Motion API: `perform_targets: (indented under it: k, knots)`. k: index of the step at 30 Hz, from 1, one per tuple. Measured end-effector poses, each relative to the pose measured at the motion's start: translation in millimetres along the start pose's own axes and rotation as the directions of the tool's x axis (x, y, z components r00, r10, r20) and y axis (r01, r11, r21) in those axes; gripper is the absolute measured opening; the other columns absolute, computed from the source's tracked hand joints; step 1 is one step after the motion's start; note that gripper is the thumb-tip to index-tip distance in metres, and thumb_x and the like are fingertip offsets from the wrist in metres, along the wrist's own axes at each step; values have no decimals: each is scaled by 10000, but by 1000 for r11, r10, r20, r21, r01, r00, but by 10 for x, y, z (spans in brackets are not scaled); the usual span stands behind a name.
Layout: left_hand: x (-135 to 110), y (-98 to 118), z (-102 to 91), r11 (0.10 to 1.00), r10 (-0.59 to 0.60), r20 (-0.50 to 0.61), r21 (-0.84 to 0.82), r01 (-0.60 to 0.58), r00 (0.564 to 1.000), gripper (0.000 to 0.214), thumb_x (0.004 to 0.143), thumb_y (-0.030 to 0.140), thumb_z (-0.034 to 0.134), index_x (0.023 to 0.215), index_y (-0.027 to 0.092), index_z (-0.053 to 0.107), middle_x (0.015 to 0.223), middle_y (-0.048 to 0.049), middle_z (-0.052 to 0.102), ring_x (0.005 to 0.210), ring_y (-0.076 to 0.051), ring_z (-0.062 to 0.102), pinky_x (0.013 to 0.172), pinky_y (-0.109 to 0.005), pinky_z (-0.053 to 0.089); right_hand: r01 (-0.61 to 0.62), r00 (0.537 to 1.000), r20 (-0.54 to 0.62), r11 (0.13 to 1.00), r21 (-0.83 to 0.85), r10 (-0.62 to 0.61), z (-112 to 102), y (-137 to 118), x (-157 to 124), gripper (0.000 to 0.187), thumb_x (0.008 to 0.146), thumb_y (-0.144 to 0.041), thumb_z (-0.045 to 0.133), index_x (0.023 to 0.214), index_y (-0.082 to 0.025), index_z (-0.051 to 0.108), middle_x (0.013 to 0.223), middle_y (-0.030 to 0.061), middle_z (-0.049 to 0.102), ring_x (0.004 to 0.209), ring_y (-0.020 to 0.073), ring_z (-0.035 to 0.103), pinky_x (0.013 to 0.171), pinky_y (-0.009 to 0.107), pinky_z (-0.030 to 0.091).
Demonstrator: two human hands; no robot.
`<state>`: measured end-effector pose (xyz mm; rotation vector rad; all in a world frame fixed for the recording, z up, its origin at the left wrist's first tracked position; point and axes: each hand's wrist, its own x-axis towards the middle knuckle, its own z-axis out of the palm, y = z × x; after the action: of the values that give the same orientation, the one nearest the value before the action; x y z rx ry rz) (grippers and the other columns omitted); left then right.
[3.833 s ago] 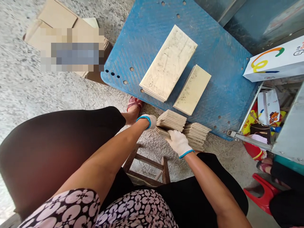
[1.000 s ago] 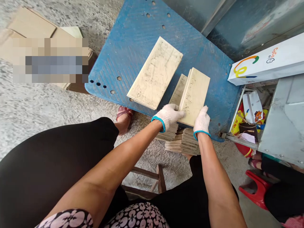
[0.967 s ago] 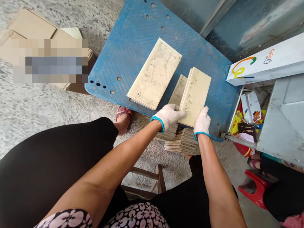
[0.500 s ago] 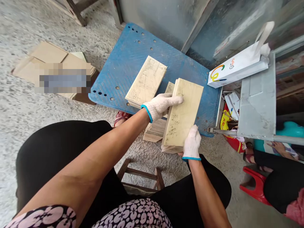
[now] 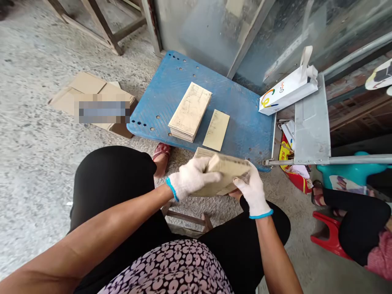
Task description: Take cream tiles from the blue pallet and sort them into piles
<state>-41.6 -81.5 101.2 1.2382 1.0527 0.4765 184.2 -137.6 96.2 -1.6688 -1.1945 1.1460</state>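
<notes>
Both my hands wear white knit gloves with blue cuffs. My left hand (image 5: 191, 181) and my right hand (image 5: 252, 192) grip a small stack of beige tiles (image 5: 228, 171) between them, lifted above my knees and tilted nearly edge-on to me. On the blue plastic pallet (image 5: 241, 122) lie a thicker pile of tiles (image 5: 190, 111) and a single narrow tile (image 5: 216, 129). A further tile stack (image 5: 202, 152) on the floor peeks out just behind my left hand.
A flattened cardboard box (image 5: 92, 102) lies on the concrete floor at left. A white paper bag (image 5: 286, 92) rests by a grey metal frame (image 5: 312, 122). Another person's dark-clothed leg (image 5: 352, 220) and a red stool (image 5: 329, 239) are at right. A wooden stool (image 5: 186, 218) sits between my legs.
I picked the tile stack up from the pile by the pallet, then drew it back toward me and tipped it from flat to nearly edge-on. My head rose, showing more of the room.
</notes>
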Motion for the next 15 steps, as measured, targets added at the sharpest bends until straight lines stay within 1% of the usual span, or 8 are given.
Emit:
perform_targets:
  k: [1, 2, 4, 5, 7, 10, 13, 15]
  knots:
    - [-85, -20, 14, 995, 27, 46, 93, -31, 999, 261, 741, 420, 667, 888, 205, 670, 821, 3, 683, 782, -183, 632, 641, -248, 484, 18, 999, 48, 999, -50, -15, -56, -74, -22, 802, 660, -385, 788, 1365, -220, 443, 1282, 114, 599, 1152, 265, 598, 972, 404, 498]
    - [-163, -40, 27, 985, 58, 98, 155, -73, 993, 227, 760, 412, 649, 875, 218, 668, 794, 15, 674, 754, -171, 626, 626, -235, 467, 30, 993, 113, 991, -134, -15, -99, -138, -52, 803, 636, -355, 809, 1353, -231, 470, 1276, 104, 603, 1156, 268, 593, 986, 413, 488]
    - [-295, -86, 51, 967, 99, 177, 216, -137, 979, 196, 784, 382, 629, 914, 245, 681, 800, 30, 682, 737, -157, 629, 645, -226, 456, 74, 964, 266, 939, -335, 19, -141, -228, -139, 666, 633, -301, 813, 1253, -253, 576, 1222, 76, 634, 1131, 267, 601, 995, 423, 475]
    - [-349, -114, 62, 961, 106, 198, 230, -151, 974, 225, 787, 364, 629, 979, 263, 688, 843, 32, 697, 762, -160, 641, 675, -227, 459, 109, 940, 338, 902, -417, 43, -139, -248, -194, 569, 653, -283, 802, 1191, -259, 619, 1185, 64, 652, 1102, 262, 613, 982, 422, 479]
    - [-437, -182, 81, 950, 99, 220, 269, -158, 970, 341, 791, 348, 632, 1124, 292, 678, 943, 19, 719, 837, -181, 661, 732, -240, 465, 172, 900, 430, 844, -508, 76, -100, -240, -314, 425, 712, -261, 764, 1123, -264, 656, 1123, 48, 674, 1040, 245, 635, 935, 403, 500]
    - [-534, -296, 91, 917, 81, 246, 361, -168, 966, 426, 816, 367, 608, 1237, 309, 642, 1064, -10, 716, 940, -214, 660, 780, -257, 468, 224, 879, 473, 825, -519, 59, -1, -136, -493, 355, 764, -237, 732, 1111, -257, 657, 1058, 34, 684, 983, 220, 651, 888, 358, 519]
    - [-598, -403, 59, 873, 89, 291, 437, -215, 953, 440, 837, 372, 583, 1273, 321, 614, 1145, -17, 694, 993, -215, 650, 823, -249, 463, 273, 883, 468, 843, -463, -29, 108, 20, -650, 304, 795, -224, 709, 1093, -252, 656, 1007, 30, 681, 954, 202, 652, 864, 324, 527]
    - [-613, -471, 13, 831, 77, 343, 498, -250, 936, 449, 859, 355, 557, 1307, 336, 578, 1182, -11, 677, 1000, -206, 649, 828, -250, 465, 318, 883, 458, 848, -424, -102, 192, 134, -731, 321, 812, -210, 686, 1127, -252, 642, 1019, 38, 673, 959, 197, 647, 856, 311, 530]
